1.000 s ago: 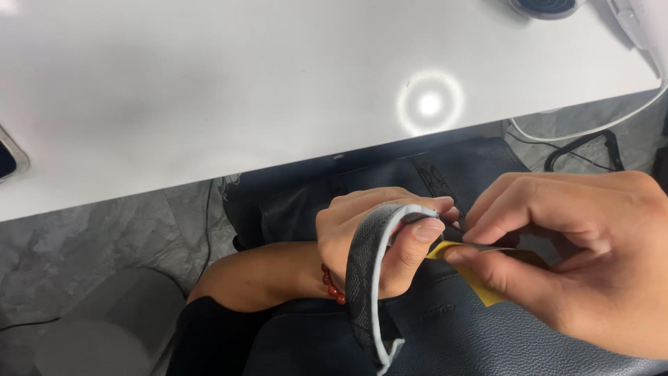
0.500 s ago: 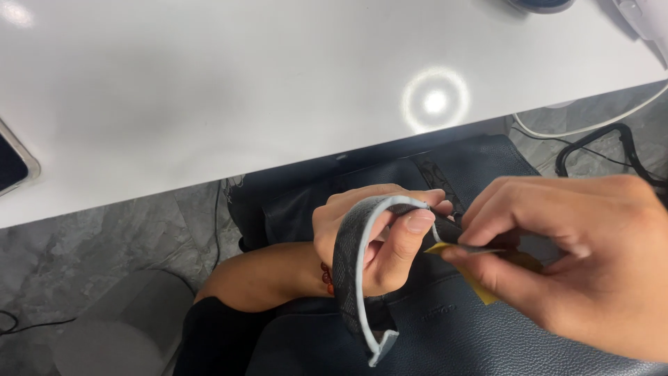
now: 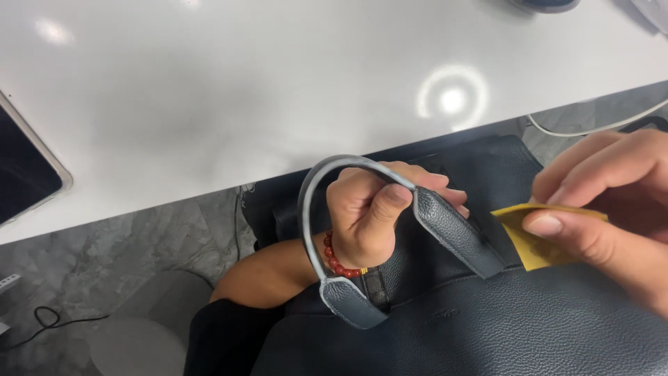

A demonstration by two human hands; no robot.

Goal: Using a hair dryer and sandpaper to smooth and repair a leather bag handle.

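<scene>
Below the white table [image 3: 209,104], on the person's lap, lies a dark blue leather bag [image 3: 501,327]. Their left hand [image 3: 369,216] grips its looped handle [image 3: 313,202]; their right hand [image 3: 605,202] pinches a yellow scrap [image 3: 536,240] against the handle's base, work seemingly unfinished.

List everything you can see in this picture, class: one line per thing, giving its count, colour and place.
bag: one, dark blue-grey leather, on the lap, bottom right
handle: one, grey, arched over the left hand
paper piece: one, yellow, at the bag's top edge
table: one, white, across the top
tablet: one, dark screen, left table edge
cable: one, white, upper right
bracelet: one, red beads, left wrist
left hand: grips the handle
right hand: pinches the paper piece
</scene>
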